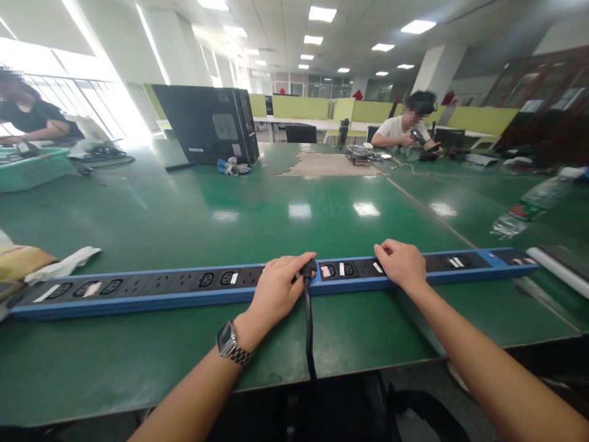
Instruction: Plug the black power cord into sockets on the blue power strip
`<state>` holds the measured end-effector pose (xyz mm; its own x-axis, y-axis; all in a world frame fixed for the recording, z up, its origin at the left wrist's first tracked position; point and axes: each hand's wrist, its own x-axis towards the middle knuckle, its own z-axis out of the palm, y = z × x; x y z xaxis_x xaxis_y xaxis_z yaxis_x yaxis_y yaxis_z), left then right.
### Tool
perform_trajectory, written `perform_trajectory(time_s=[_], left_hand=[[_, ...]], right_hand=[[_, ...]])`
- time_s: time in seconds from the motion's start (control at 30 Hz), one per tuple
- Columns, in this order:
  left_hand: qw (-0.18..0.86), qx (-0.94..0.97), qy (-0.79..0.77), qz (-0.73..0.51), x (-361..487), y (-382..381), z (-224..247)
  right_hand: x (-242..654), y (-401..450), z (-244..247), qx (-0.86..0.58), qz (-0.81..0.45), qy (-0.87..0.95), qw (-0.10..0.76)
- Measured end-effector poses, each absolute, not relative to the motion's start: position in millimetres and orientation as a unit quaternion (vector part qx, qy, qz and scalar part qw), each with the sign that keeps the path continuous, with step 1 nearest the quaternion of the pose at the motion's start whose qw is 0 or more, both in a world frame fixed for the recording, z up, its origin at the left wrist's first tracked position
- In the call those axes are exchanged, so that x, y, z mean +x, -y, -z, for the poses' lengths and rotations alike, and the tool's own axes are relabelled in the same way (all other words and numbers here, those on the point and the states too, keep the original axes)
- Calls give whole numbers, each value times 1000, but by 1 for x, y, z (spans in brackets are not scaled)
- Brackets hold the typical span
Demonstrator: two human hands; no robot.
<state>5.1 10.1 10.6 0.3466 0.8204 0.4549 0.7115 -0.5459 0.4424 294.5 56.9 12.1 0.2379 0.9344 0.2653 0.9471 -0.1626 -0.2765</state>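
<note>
My left hand (278, 282) has its grip closed around a black moulded plug (310, 267) at the middle of a long, blue-sided power strip (340, 283) with a black socket face; I cannot tell whether the plug is seated. A thick black cable (309, 334) drops from it over the near edge of the glossy green tabletop (257, 215), across which the strip lies lengthwise. My right hand (404, 264) rests on the strip farther right, fingers curled; I cannot tell whether that grip has hold of it. White paper labels dot the rows of sockets.

At far left, I see a green plastic basket (37, 173), its contents too unclear to name, near a seated person in a dark top (34, 120). To the right is a clear, ridged plastic bottle (529, 205) with a green-and-red label; I cannot make out its fill. A dark cylindrical flask (343, 134) stands farther back, near a torn patch baring a dull beige surface (322, 164). A square-faced watch (234, 344) with metal links circles my left wrist.
</note>
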Motion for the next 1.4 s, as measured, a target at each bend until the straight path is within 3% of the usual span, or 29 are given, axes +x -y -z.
perform_trajectory(time_s=[0.27,0.37,0.5,0.6,0.67,0.83,0.93,1.1,1.4], left_hand=[[15,848,-468,-246,9,-1,-15],[-4,829,-505,-240,2,-2,-13],[-45,808,-546,-217,-3,-3,-9],[-52,818,-537,-201,-2,-2,-8],[-54,814,-543,-198,-1,-1,-7],[-56,814,-537,-213,-1,-1,-6],[-61,811,-538,-222,-1,-2,-4],[-65,811,-535,-229,-1,-3,-2],[-66,812,-535,-222,-1,-3,-3]], right_hand=[[298,-59,-13,-763,4,616,195],[297,-56,-18,-759,-21,607,235],[256,-35,-26,-690,-125,633,327],[200,-14,-33,-612,-200,709,287],[171,-5,-45,-584,-206,735,277],[177,-1,-94,-570,-189,718,353],[221,-9,-104,-610,-163,712,308],[277,-21,-74,-659,-154,709,198],[274,-23,-69,-637,-74,762,94]])
